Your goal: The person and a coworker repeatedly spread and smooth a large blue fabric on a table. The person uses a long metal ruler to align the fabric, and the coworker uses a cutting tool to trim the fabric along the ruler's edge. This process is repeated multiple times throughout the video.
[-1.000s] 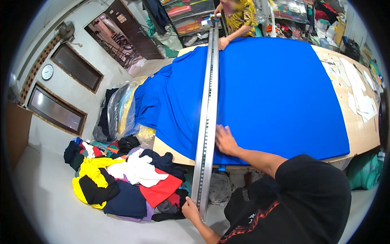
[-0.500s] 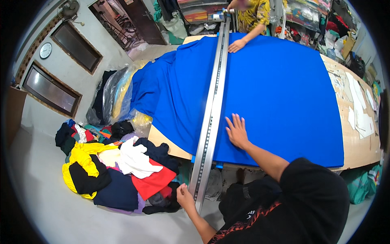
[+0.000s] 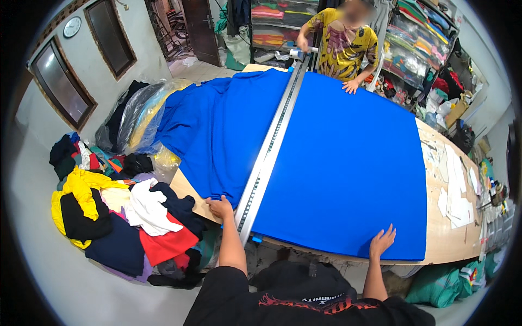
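A big sheet of blue fabric [image 3: 348,163] lies spread over a long wooden table [image 3: 443,239] and covers most of its top; on the left side the cloth hangs over the table edge and falls down toward the floor. A long metal rail [image 3: 270,155] with a ruler scale runs across the fabric from the near edge to the far end, and it divides the cloth in a flat part on the right and a more wrinkled part on the left. The person in the black shirt stands at the near edge. The left hand [image 3: 220,207] is at the near hem of the cloth, just beside the rail end, with fingers curled down on the fabric edge; it seems to pinch the hem, but I cannot tell how firm the hold is. The right hand [image 3: 382,242] lies open and flat on the near right corner of the blue fabric, fingers spread, holding nothing. At the far end another person in a yellow shirt [image 3: 341,46] has one hand on the rail end and the other hand flat on the cloth. On the floor at the left lies a pile of mixed clothes [image 3: 117,217], and near it some plastic bags [image 3: 133,119] lean beside the hanging cloth. Paper pattern pieces [image 3: 459,201] lie on the bare right part of the table.
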The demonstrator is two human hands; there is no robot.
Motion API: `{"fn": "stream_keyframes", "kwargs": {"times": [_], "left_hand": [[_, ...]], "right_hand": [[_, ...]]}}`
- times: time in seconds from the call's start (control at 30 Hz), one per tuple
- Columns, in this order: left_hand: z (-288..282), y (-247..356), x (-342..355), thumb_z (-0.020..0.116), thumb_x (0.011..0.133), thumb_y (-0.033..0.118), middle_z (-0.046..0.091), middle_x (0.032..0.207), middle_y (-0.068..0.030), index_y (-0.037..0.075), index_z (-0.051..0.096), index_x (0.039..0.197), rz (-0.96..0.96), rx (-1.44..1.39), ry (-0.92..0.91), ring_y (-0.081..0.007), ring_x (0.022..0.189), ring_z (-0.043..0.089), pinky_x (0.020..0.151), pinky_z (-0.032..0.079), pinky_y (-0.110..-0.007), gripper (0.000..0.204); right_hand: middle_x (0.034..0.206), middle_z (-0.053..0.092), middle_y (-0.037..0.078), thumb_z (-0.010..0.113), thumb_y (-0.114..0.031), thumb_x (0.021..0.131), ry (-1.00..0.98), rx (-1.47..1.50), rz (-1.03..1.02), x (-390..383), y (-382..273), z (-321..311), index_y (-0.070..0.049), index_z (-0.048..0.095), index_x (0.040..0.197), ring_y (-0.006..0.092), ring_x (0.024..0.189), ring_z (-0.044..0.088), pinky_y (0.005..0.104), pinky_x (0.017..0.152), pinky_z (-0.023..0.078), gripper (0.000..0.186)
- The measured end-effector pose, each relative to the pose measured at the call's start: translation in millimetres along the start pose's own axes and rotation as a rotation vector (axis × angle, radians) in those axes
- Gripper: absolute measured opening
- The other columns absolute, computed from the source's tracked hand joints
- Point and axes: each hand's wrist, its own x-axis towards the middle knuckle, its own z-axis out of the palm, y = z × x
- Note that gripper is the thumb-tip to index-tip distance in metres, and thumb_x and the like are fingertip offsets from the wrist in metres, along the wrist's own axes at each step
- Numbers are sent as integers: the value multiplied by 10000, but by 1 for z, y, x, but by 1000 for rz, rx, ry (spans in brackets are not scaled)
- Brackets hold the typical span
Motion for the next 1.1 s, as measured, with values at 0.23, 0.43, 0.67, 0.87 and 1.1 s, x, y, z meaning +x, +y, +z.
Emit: {"fn": "stream_keyframes", "kwargs": {"times": [0.23,0.43,0.67,0.87,1.1], "left_hand": [[21,43,67,476,1054,388,597,1439,-191,-62,444,1491,-541,-1400,-213,-366,1269,623,1060,529,-521,628],[-47,199,-29,465,1090,553,571,1439,-186,-97,485,1454,-60,-1516,-516,-312,1190,634,996,558,-447,745],[-110,247,-370,419,1137,442,392,757,23,83,402,809,544,-1078,-850,-104,716,372,599,342,-370,487],[-121,195,-555,517,1093,485,679,797,-44,21,707,1070,580,-533,-1931,-141,761,600,755,505,-325,502],[-16,179,-595,497,1019,672,563,1486,-77,97,519,1483,105,-695,-2239,-249,1356,558,1178,437,-427,738]], "right_hand": [[1557,427,242,470,-53,1041,2,245,51,-28,12,-10,-59,444,1544,424,1449,392,521,1192,317,504],[1381,605,175,527,-35,1035,-15,587,-181,-7,-19,-22,-49,589,1424,340,1328,538,432,1081,439,394],[1379,634,197,400,-514,1125,-1202,1558,103,35,-99,-95,-6,598,1404,314,1308,574,455,1125,444,613],[1197,709,208,546,-503,1069,-927,1653,487,136,-15,-133,57,605,1359,327,1014,714,482,915,589,633],[1420,590,204,687,-285,1034,-462,1420,105,195,92,-223,68,462,1487,304,1259,607,429,1079,492,617]]}}
